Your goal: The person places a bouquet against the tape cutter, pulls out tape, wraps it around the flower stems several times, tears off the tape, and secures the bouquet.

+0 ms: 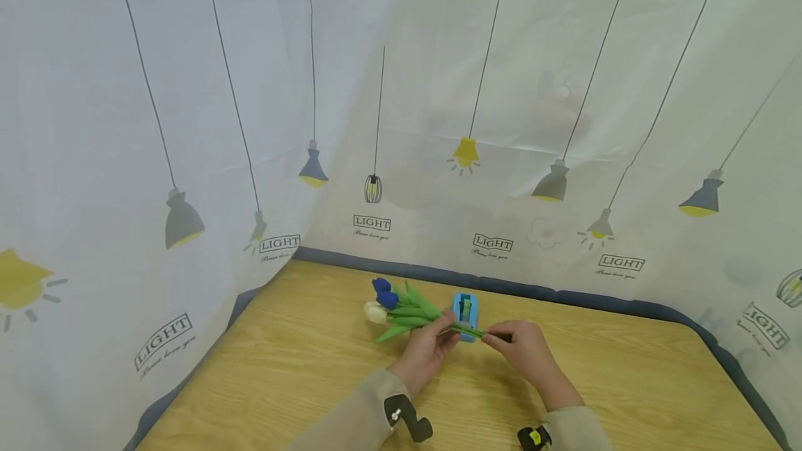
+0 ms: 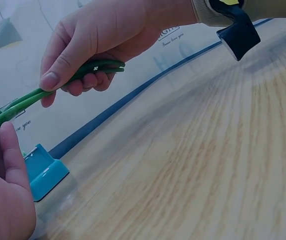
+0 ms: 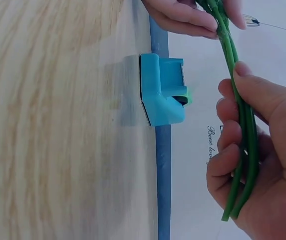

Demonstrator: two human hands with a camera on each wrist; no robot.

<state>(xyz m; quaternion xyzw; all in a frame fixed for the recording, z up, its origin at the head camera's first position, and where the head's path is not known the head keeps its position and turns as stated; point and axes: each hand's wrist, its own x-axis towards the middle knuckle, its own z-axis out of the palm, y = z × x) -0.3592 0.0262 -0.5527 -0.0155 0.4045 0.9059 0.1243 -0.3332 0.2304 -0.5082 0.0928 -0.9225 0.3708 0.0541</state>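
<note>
My left hand (image 1: 426,353) holds a small bunch of artificial tulips just below the leaves, blue blooms (image 1: 385,294) and a white bloom (image 1: 374,312) pointing left. Lower down, the fingers of my right hand (image 1: 525,348) are curled round the green stems (image 3: 231,55), whose cut ends stick out past the palm. Something clear and shiny, like tape (image 2: 17,115), lies on the stems between both hands in the left wrist view. Just behind the stems on the table stands a blue tape dispenser (image 1: 465,300), also plain in the right wrist view.
A light wood-grain table (image 1: 338,374) lies under both hands. White cloth (image 1: 426,103) printed with hanging lamps surrounds its back and sides, with a dark blue band (image 1: 520,287) along the table's edge. Each wrist wears a black strap mount (image 1: 406,416).
</note>
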